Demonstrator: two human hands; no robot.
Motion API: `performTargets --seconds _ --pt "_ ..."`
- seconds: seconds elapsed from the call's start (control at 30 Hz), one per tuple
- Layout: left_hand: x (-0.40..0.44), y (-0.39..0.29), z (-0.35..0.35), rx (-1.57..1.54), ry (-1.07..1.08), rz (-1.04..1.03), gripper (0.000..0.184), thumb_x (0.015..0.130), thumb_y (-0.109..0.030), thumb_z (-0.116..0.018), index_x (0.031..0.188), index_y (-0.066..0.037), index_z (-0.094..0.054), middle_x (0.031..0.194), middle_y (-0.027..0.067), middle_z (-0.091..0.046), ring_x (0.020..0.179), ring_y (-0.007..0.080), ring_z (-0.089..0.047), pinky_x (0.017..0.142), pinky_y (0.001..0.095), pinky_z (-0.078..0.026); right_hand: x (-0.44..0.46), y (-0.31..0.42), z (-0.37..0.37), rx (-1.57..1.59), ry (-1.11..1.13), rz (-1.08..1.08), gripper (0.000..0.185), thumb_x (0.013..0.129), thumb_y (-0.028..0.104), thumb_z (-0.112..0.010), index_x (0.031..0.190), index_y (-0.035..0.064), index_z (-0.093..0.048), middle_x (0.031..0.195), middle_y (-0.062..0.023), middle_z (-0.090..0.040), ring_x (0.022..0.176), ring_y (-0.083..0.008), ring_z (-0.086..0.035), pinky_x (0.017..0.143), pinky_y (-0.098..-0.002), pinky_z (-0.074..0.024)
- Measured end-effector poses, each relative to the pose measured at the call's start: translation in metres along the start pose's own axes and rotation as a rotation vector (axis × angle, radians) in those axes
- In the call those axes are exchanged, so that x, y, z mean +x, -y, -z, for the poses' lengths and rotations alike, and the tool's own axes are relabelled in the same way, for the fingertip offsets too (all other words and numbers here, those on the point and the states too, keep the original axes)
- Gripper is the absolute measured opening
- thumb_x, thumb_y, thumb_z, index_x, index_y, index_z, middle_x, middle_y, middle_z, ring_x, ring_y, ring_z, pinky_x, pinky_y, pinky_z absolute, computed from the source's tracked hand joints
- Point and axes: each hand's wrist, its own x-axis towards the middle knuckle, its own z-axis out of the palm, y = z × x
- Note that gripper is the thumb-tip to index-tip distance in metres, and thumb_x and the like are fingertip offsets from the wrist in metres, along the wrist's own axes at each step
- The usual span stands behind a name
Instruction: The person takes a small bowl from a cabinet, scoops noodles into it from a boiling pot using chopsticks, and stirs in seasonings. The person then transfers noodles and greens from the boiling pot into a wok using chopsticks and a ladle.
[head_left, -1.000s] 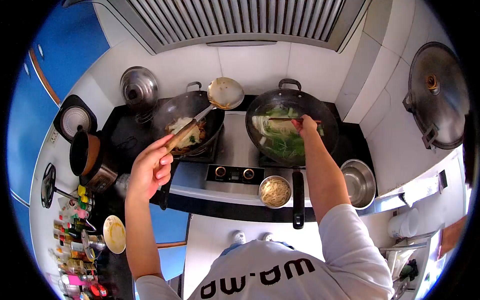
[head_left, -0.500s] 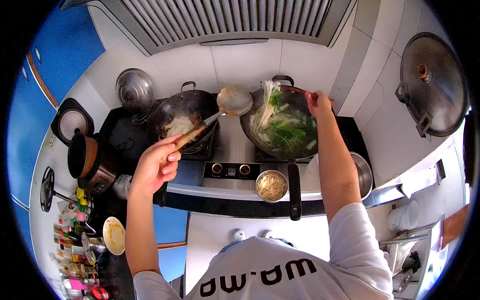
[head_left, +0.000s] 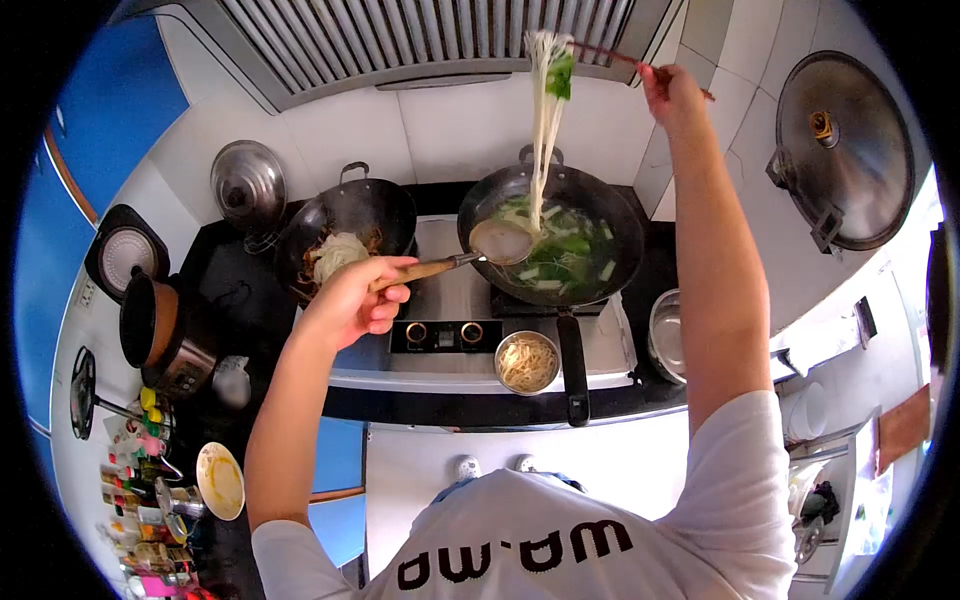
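My right hand (head_left: 675, 97) is raised high over the right wok, closed round dark red chopsticks (head_left: 610, 52). From their tips hangs a long bundle of noodles (head_left: 543, 130) with a green leaf caught in it. The bundle's lower end reaches down to the wok (head_left: 625, 235), where leafy greens (head_left: 565, 262) float in broth. My left hand (head_left: 362, 298) grips the wooden handle of a ladle (head_left: 502, 242). The ladle's bowl is over the near left part of this wok, by the noodle ends. In the left wok (head_left: 390, 215) lie pale noodles (head_left: 338, 255) on darker shreds.
A metal bowl of pale strips (head_left: 527, 362) stands at the stove's front edge, beside the wok's long handle (head_left: 573, 370). A metal basin (head_left: 667, 335) is at the right. A pot lid (head_left: 247, 185), a rice cooker (head_left: 185, 350) and a plate (head_left: 220, 480) are on the left.
My right hand has risen, lifting the noodles high out of the right wok. My left hand has brought the ladle from between the woks rightward and down, over the right wok.
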Motion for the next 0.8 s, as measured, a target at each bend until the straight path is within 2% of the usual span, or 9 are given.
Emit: performTargets --seconds 0.17,0.23,0.27,0.37,0.57,0.67,0.8 --pt "0.016 -0.007 -0.01 0.035 0.027 0.029 0.041 0.078 -0.017 -0.042 0.116 -0.001 -0.044 0.065 -0.0018 -0.04 0.044 0.0053 -0.031 0.038 0.0192 -0.024 -0.021 0.034 -0.043 0.007 0.028 0.101 0.019 0.086 0.002 -0.039 0.078 -0.0149 -0.043 0.081 -0.0255 -0.056 0.07 -0.029 -0.061 0.059 -0.0255 -0.0573" --pt "0.023 -0.009 -0.013 0.064 0.038 0.023 0.04 0.078 -0.017 -0.042 0.115 0.0 -0.044 0.065 -0.0015 -0.04 0.044 0.0052 -0.031 0.038 0.0192 -0.024 -0.012 0.044 -0.05 0.008 0.131 0.102 0.02 0.087 0.003 -0.039 0.08 -0.0154 -0.043 0.081 -0.0255 -0.056 0.069 -0.0285 -0.061 0.06 -0.0255 -0.0574" --pt "0.026 -0.01 -0.013 0.064 0.039 0.023 0.04 0.078 -0.017 -0.042 0.115 0.0 -0.044 0.065 -0.0015 -0.04 0.044 0.0052 -0.031 0.038 0.0192 -0.024 0.059 0.056 -0.027 0.017 0.268 0.03 0.021 0.087 0.004 -0.039 0.08 -0.0154 -0.042 0.08 -0.0251 -0.056 0.07 -0.0297 -0.061 0.061 -0.0258 -0.0576" --pt "0.033 -0.014 -0.014 0.017 0.093 0.032 0.035 0.078 -0.015 -0.046 0.11 -0.001 -0.042 0.063 -0.0003 -0.041 0.046 0.0069 -0.033 0.039 0.0212 -0.027 0.032 0.056 -0.043 -0.008 0.193 0.09 0.02 0.087 0.003 -0.039 0.081 -0.0155 -0.043 0.081 -0.0255 -0.056 0.071 -0.0298 -0.062 0.062 -0.0261 -0.0577" --pt "0.028 -0.028 -0.018 0.035 0.075 -0.046 0.038 0.078 -0.018 -0.042 0.112 -0.001 -0.047 0.063 -0.0027 -0.039 0.044 0.0049 -0.03 0.037 0.0188 -0.026 0.03 0.034 -0.035 -0.011 0.256 0.044 0.022 0.087 0.005 -0.04 0.084 -0.0164 -0.044 0.081 -0.0249 -0.056 0.072 -0.0299 -0.061 0.062 -0.0262 -0.0575" --pt "0.021 -0.036 -0.008 0.008 0.095 -0.078 0.039 0.078 -0.017 -0.042 0.113 0.0 -0.046 0.063 -0.0029 -0.039 0.043 0.0048 -0.03 0.036 0.0183 -0.026 -0.028 0.01 -0.057 -0.017 0.161 0.058 0.022 0.087 0.006 -0.041 0.084 -0.016 -0.045 0.081 -0.0249 -0.057 0.07 -0.0289 -0.061 0.062 -0.0261 -0.0574" --pt "0.001 -0.05 0.013 -0.054 0.102 -0.114 0.037 0.078 -0.017 -0.042 0.11 0.001 -0.046 0.063 -0.0023 -0.038 0.043 0.0049 -0.031 0.035 0.0181 -0.026 -0.035 -0.018 -0.074 -0.055 0.222 0.006 0.021 0.087 0.005 -0.04 0.085 -0.015 -0.047 0.08 -0.0236 -0.058 0.067 -0.0266 -0.061 0.059 -0.0244 -0.0567"
